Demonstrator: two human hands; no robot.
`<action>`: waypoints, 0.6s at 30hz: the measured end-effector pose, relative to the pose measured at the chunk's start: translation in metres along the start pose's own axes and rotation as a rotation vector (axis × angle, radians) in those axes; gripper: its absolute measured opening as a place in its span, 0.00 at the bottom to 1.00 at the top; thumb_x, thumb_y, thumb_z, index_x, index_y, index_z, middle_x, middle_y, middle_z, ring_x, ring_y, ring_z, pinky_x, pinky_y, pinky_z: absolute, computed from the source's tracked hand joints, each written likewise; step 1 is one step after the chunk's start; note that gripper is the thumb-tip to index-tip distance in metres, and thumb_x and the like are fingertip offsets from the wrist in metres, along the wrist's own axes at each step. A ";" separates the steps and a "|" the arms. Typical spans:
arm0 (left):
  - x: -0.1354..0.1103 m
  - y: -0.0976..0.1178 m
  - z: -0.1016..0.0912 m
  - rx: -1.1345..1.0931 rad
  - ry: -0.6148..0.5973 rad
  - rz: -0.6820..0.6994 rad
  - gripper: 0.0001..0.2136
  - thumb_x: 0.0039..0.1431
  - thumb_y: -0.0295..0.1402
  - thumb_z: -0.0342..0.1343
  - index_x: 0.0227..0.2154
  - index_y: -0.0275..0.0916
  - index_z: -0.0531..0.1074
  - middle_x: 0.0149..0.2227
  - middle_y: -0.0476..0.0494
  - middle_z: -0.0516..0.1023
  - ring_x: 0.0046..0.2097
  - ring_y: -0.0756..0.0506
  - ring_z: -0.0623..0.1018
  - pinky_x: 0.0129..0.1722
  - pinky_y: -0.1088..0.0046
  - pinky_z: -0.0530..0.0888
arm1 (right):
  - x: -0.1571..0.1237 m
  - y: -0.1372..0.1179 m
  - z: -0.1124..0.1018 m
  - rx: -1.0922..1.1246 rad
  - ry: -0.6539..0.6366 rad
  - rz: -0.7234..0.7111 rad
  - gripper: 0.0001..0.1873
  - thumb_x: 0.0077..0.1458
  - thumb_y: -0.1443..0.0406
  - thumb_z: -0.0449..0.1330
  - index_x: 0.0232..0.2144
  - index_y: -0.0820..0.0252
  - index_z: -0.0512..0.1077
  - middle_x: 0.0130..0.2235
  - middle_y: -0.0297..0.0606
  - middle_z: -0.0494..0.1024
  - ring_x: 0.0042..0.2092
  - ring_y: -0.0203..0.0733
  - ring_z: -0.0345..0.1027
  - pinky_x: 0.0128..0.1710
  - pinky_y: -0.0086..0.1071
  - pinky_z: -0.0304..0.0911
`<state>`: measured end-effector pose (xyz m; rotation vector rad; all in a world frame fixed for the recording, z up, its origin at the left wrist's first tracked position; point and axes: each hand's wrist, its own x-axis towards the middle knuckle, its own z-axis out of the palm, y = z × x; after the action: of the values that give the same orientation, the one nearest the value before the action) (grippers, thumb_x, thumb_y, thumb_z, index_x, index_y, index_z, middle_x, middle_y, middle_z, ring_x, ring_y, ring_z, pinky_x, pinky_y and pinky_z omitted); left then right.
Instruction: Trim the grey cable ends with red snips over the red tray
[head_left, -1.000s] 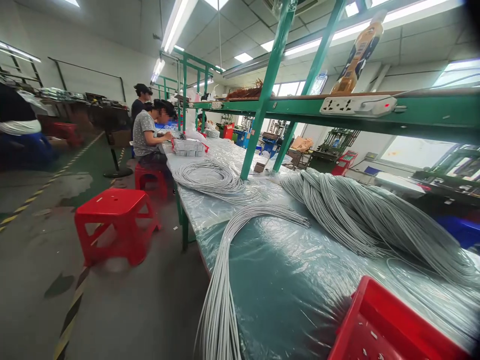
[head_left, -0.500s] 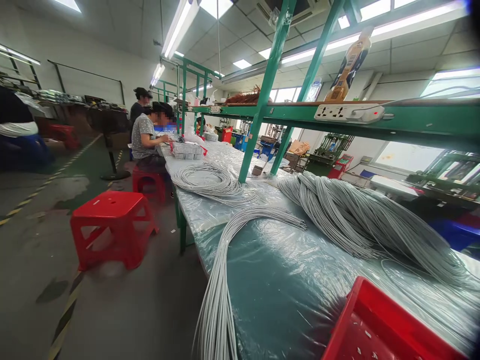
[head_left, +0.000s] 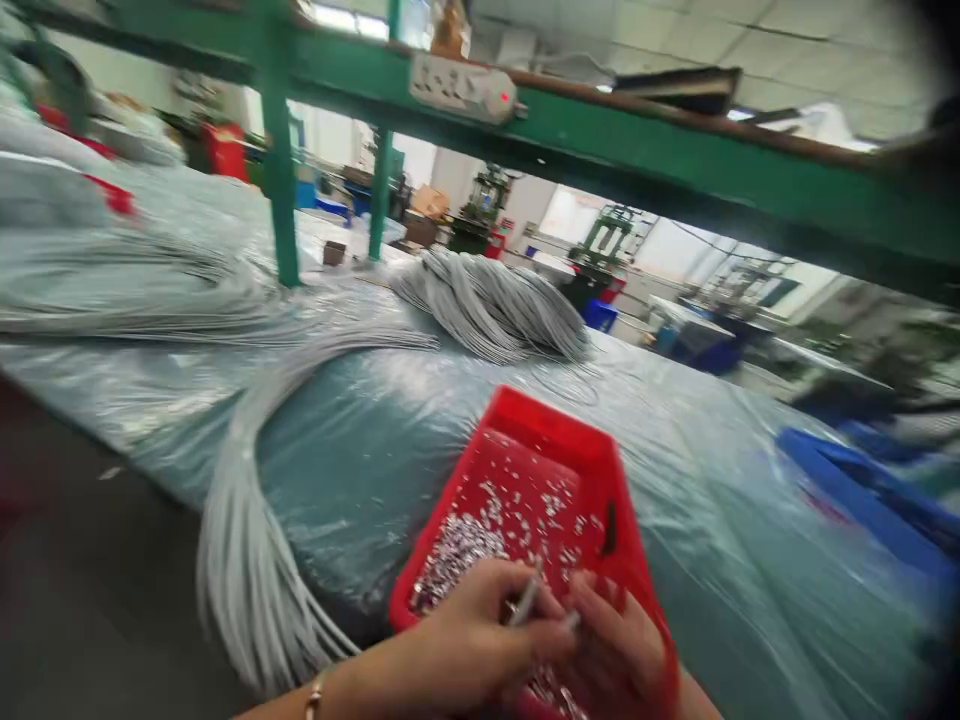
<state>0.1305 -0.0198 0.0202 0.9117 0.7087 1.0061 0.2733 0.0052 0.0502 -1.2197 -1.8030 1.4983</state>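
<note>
My left hand [head_left: 465,645] is closed in a pinch round the end of a thin grey cable [head_left: 525,600], held over a red tray [head_left: 559,440]. My right hand [head_left: 619,645] is right beside it, fingers curled and pinched on a small part I cannot make out. Both hands meet above the tray's near end. The tray lies on the plastic-covered bench [head_left: 720,520] and holds several tiny silvery metal parts [head_left: 465,545]. A bundle of grey cables [head_left: 240,560] hangs over the bench's near edge just left of my left hand.
A big heap of grey cables [head_left: 491,305] lies behind the tray, with more cables [head_left: 142,290] at the left. Green frame posts [head_left: 281,190] stand on the bench, and a power strip [head_left: 461,88] sits on the green shelf beam overhead. Blue bins [head_left: 862,485] are at the right.
The view has swung right and down, away from the aisle, stools and seated workers. The red tray is now in the middle, and both my hands have come into view over it.
</note>
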 end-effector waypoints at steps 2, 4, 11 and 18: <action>0.000 0.004 0.001 0.022 0.047 -0.021 0.13 0.51 0.41 0.59 0.25 0.36 0.66 0.12 0.60 0.59 0.13 0.58 0.56 0.13 0.81 0.50 | -0.001 0.007 0.001 0.137 0.094 0.054 0.26 0.52 0.42 0.50 0.18 0.55 0.54 0.13 0.18 0.47 0.13 0.29 0.42 0.15 0.26 0.52; -0.001 0.007 0.000 0.032 0.020 -0.029 0.15 0.51 0.43 0.59 0.25 0.34 0.68 0.12 0.59 0.62 0.13 0.58 0.57 0.13 0.81 0.48 | -0.001 0.007 0.001 0.200 0.148 0.066 0.28 0.48 0.42 0.53 0.16 0.53 0.47 0.12 0.17 0.43 0.13 0.28 0.36 0.14 0.27 0.49; -0.007 0.011 0.000 -0.010 0.084 -0.068 0.15 0.50 0.43 0.60 0.25 0.34 0.69 0.19 0.54 0.70 0.12 0.60 0.61 0.13 0.82 0.48 | -0.004 -0.006 -0.044 -0.027 0.368 -0.053 0.17 0.43 0.57 0.65 0.17 0.58 0.62 0.17 0.24 0.57 0.21 0.32 0.48 0.20 0.27 0.45; -0.008 0.015 0.008 0.033 0.221 0.018 0.12 0.50 0.36 0.62 0.34 0.34 0.73 0.17 0.58 0.65 0.13 0.61 0.59 0.16 0.82 0.49 | -0.010 0.008 -0.046 -0.242 0.169 -0.066 0.08 0.50 0.62 0.59 0.30 0.58 0.63 0.30 0.31 0.69 0.32 0.40 0.62 0.32 0.31 0.60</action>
<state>0.1282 -0.0255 0.0376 0.8445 0.9059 1.1252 0.3178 0.0200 0.0572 -1.3418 -1.9290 1.1289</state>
